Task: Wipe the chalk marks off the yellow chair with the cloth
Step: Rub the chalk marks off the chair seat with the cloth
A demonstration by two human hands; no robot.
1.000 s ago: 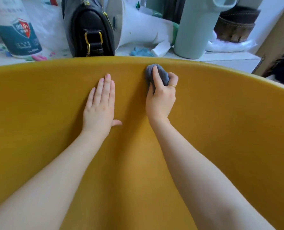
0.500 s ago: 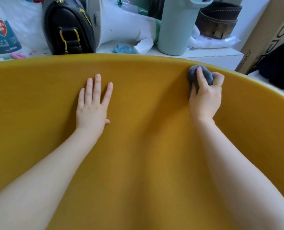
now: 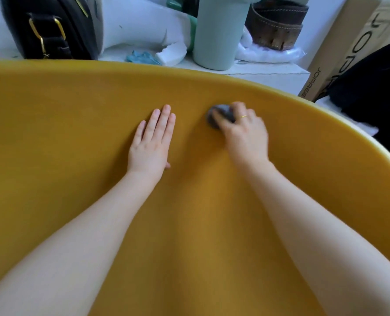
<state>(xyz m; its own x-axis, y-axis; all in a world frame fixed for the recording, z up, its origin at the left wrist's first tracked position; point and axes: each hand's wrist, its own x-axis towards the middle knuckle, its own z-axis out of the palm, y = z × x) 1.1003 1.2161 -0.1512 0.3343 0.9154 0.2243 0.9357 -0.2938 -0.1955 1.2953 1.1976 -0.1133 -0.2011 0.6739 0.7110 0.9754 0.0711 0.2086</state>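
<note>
Two hands on the yellow chair: left hand lies flat, right hand just beside it grips the balled cloth, blurry, so no chalk marks are readable.

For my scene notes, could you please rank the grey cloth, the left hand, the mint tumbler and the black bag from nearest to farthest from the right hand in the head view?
1. grey cloth, gripped by the right hand.
2. left hand, flat on the yellow chair, leftward.
3. mint tumbler, behind the chair's rim.
4. black bag, far upper left.
</note>
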